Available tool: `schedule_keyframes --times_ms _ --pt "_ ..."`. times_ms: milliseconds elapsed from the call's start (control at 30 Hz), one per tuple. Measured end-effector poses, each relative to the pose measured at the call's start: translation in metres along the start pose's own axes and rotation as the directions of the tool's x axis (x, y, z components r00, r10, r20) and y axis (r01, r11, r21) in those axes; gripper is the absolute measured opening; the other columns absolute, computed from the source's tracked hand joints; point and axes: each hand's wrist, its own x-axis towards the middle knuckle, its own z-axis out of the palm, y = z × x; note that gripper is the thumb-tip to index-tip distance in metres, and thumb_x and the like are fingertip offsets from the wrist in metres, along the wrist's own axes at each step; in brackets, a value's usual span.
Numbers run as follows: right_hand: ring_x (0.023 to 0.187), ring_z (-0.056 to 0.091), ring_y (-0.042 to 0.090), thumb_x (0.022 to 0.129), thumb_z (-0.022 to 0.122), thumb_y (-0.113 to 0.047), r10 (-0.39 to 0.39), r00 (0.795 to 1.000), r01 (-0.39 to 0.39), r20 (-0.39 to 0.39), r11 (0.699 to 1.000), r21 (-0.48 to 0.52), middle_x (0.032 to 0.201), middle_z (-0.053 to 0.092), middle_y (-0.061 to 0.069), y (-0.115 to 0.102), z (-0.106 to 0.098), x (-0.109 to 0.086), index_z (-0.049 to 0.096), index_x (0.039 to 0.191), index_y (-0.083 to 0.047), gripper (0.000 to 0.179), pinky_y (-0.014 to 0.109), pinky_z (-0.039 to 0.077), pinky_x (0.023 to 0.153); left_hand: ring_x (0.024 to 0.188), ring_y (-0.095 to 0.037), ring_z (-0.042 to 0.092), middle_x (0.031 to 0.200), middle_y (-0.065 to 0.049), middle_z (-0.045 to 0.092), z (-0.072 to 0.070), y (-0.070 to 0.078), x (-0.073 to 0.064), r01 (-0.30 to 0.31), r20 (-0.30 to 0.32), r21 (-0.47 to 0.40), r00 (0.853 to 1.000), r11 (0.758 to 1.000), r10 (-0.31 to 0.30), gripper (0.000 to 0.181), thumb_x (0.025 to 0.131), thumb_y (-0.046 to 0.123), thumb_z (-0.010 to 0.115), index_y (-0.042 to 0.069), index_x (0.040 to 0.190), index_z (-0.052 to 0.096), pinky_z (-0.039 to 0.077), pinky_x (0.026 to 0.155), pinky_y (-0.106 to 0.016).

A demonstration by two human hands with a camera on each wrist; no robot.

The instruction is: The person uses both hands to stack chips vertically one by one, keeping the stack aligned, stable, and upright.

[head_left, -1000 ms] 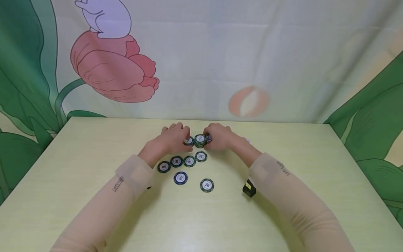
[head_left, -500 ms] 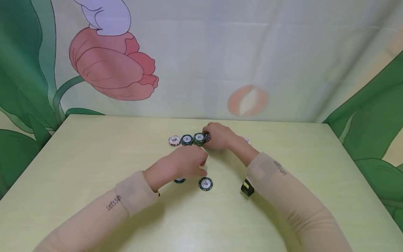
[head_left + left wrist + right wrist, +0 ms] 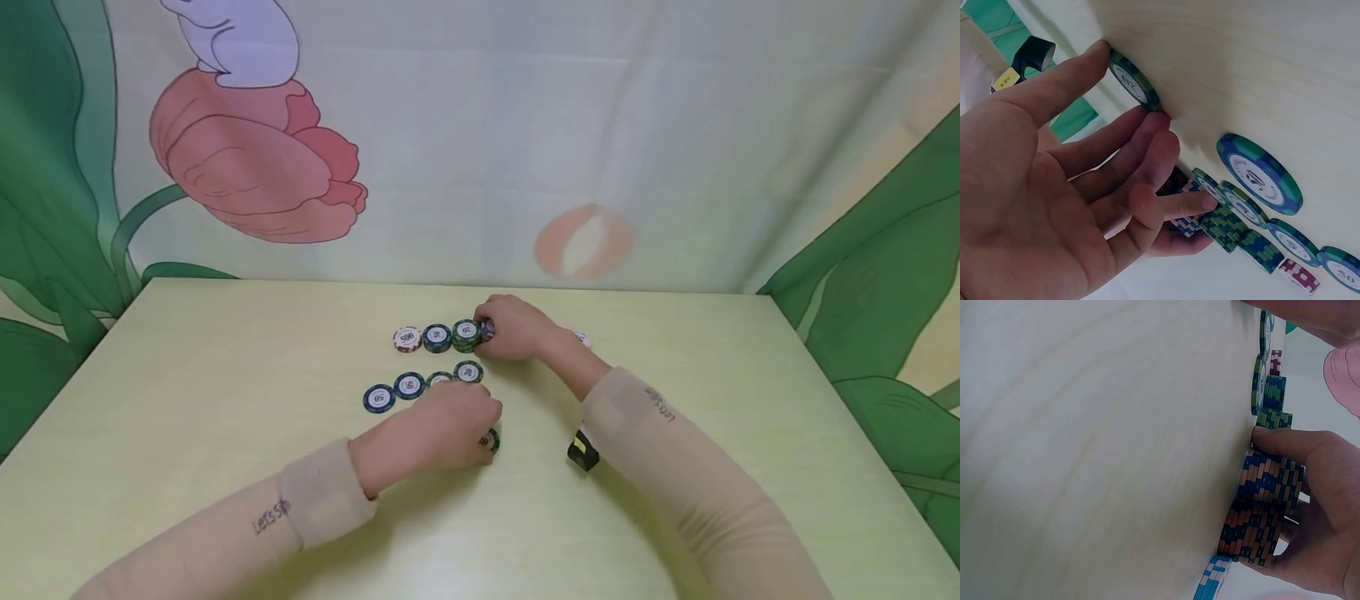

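My left hand [image 3: 450, 425] pinches a green-rimmed poker chip [image 3: 1130, 81] by its edges, thumb on one side and fingertips on the other. Low over the table, that chip is partly covered by the hand in the head view. At the back, my right hand [image 3: 517, 329] holds the right part of a row of chip stacks. Its thumb presses at the green stack [image 3: 1274, 419], with the blue-and-orange stack [image 3: 1266, 478] and black-and-orange stack [image 3: 1249, 532] in front of the palm. A loose blue chip [image 3: 1260, 175] lies near my left hand, hidden beneath it in the head view.
Left of the green stack stand a blue-green stack [image 3: 437, 337] and a white-and-red stack [image 3: 407, 338]. Several loose chips, one of them blue [image 3: 378, 398], lie in a slanting line before them. A blue-and-white stack [image 3: 1212, 581] stands beyond the right hand. A patterned curtain [image 3: 450, 167] hangs behind.
My left hand has left the blue-green stack, come forward over the loose chips and taken hold of the green-rimmed chip at the front. The right hand stays at the stacks.
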Motion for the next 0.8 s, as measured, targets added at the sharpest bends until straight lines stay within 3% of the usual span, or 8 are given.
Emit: schedule_keyframes --times_ms 367,633,800 --pt "0.106 0.059 0.024 0.089 0.077 -0.023 0.001 1.000 -0.001 -0.009 1.000 0.010 0.117 0.064 0.009 0.003 0.003 0.000 0.069 0.121 -0.004 0.038 0.037 0.046 0.098 0.073 -0.017 0.056 0.080 0.000 0.061 0.001 0.002 -0.001 -0.028 -0.005 0.013 1.000 1.000 0.028 0.024 0.083 0.026 0.082 0.013 0.079 0.062 0.054 0.064 -0.039" --pt "0.110 0.059 0.025 0.090 0.077 -0.024 -0.002 1.000 0.002 -0.011 1.000 0.006 0.121 0.064 0.011 0.002 0.003 -0.001 0.069 0.122 -0.003 0.040 0.038 0.046 0.099 0.071 -0.017 0.051 0.080 0.003 0.056 0.007 -0.006 -0.002 -0.072 -0.062 -0.053 0.996 0.996 0.068 0.025 0.078 0.026 0.080 0.015 0.078 0.057 0.048 0.061 -0.034" --pt "0.108 0.059 0.025 0.089 0.078 -0.023 -0.009 1.000 0.009 -0.016 1.000 0.011 0.119 0.064 0.011 0.003 0.003 -0.001 0.069 0.121 -0.003 0.039 0.038 0.047 0.098 0.066 -0.015 0.047 0.075 0.003 0.053 0.004 -0.018 -0.002 -0.064 -0.115 -0.105 0.992 0.992 0.052 0.023 0.080 0.027 0.074 0.016 0.074 0.054 0.045 0.057 -0.033"
